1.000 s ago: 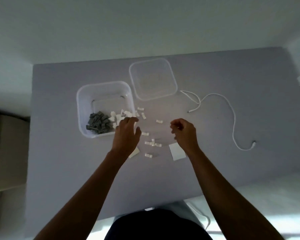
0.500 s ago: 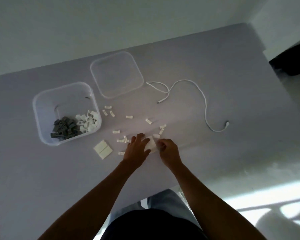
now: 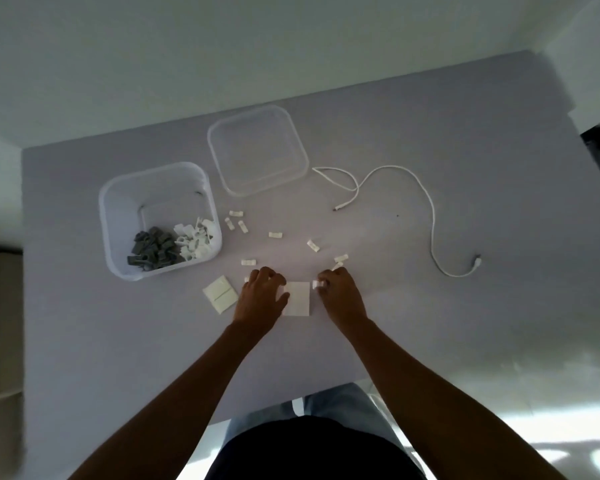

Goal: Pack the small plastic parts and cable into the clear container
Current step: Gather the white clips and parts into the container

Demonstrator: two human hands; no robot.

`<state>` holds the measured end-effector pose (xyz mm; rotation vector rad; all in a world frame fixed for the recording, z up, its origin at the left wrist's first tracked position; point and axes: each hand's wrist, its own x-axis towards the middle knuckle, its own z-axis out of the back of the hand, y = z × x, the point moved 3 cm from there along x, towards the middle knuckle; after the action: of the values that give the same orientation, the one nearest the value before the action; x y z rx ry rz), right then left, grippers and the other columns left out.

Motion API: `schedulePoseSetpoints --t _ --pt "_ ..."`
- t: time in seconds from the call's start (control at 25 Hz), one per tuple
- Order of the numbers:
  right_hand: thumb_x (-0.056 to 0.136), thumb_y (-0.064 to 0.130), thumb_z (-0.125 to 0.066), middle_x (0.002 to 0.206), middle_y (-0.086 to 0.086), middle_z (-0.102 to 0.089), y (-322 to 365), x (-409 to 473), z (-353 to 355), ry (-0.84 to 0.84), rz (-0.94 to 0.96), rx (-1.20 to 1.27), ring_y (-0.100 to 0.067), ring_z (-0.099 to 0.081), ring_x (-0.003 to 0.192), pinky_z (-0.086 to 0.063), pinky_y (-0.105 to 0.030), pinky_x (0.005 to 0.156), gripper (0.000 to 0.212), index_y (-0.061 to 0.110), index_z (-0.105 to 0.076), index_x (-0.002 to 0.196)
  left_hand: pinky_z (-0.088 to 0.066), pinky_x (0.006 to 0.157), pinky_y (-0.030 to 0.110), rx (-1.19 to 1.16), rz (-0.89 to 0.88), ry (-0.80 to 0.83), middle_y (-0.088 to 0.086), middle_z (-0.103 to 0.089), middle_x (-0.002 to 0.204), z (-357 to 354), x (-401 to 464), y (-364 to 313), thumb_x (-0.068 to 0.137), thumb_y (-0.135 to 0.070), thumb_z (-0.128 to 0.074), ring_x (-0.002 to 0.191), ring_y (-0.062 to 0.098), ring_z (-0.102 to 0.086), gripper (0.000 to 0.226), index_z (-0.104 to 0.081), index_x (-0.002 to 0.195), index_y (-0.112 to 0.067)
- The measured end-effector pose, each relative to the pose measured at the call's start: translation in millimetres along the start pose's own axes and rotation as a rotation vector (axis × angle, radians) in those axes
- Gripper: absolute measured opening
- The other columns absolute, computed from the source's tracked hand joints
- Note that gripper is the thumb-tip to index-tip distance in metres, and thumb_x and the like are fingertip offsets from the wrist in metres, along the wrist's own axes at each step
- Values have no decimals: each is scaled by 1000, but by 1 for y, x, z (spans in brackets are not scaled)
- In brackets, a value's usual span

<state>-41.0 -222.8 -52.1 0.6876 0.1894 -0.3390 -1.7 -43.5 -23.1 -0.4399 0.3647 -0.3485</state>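
Left hand (image 3: 261, 296) curled on card (image 3: 298, 299); right hand (image 3: 340, 293) pinching clip (image 3: 316, 284), long axis left-right; cable (image 3: 426, 202) loosely snaking right.

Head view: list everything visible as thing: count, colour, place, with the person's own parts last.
table: one, pale grey-lilac, under everything.
clear container: one, clear, left on the table, open.
grey parts: a pile, dark grey, inside the container.
white parts: a pile, white, inside the container beside the grey ones.
lid: one, clear, flat on the table behind and right of the container.
loose clips: about eight, white, scattered between container and hands.
cable: one, white, uncoiled on the right.
square pad: one, cream, left of the hands.
white sheet: one, between the hands.
left hand: touching the sheet.
right hand: pinching a white clip.
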Motion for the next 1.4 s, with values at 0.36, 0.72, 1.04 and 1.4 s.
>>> schedulePoseSetpoints --t 0.36,0.72,1.04,1.4 --pt "89 36 -67 94 6 -69 150 45 4 100 220 305 -7 -61 72 -47 -9 66 27 15 -66 106 -46 88 44 -64 267 -429 8 -63 108 105 -1 81 82 -28 -71 105 31 -54 27 -64 104 -14" --pt "84 19 -67 103 -6 -65 244 98 -64 206 543 -489 -27 -50 104 -43 -40 85 19 17 -73 103 -49 92 44 -53 263 -234 0 -70 110 114 -11 151 83 -42 -69 108 22 -61 22 -72 94 -23" --pt "88 9 -59 109 -6 -62 228 97 -43 177 497 27 -20 -53 107 -49 -30 87 25 13 -66 112 -49 89 44 -97 280 -261 1 -71 108 113 -10 165 80 -38 -74 105 23 -62 22 -73 94 -22" --pt "81 28 -72 136 -5 -43 115 29 -59 322 353 -256 -25 -40 121 -51 -38 94 59 30 -50 136 -47 85 37 -104 105 -482 5 -61 103 114 -18 120 83 -28 -72 99 23 -56 26 -62 102 -13"
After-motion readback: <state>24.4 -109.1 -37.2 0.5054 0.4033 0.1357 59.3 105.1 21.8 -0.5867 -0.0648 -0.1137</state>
